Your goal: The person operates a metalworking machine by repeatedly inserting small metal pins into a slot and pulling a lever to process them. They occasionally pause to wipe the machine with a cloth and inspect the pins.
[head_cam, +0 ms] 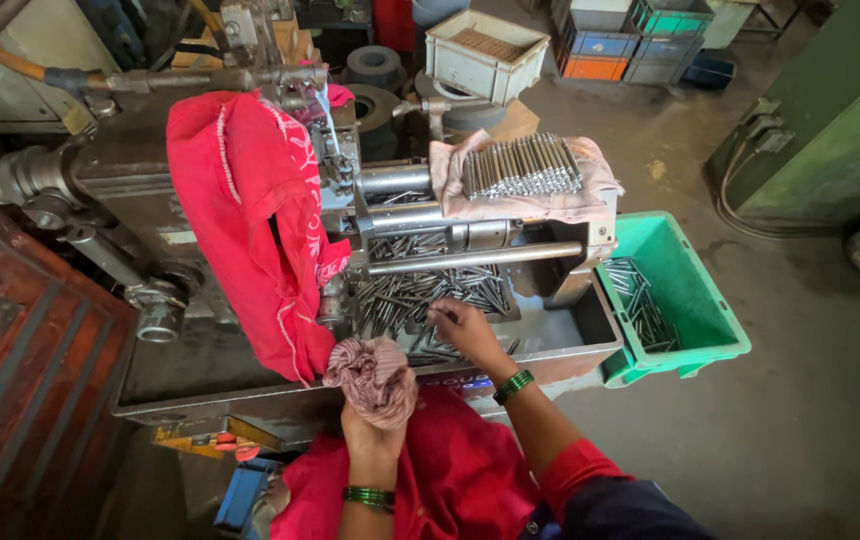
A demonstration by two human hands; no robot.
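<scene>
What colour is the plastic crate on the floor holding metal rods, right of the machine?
The plastic crate is bright green, clearest in the head view.

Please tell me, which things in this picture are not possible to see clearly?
- Left hand, head view: its fingers are wrapped in the crumpled pink cloth, so the grip is hidden.
- Right hand: fingers reach into the pile of metal pins; whether they hold one is too small to tell.
- Machine: the red cloth covers its middle.
- Green bin: its near wall hides part of the floor inside.
</scene>
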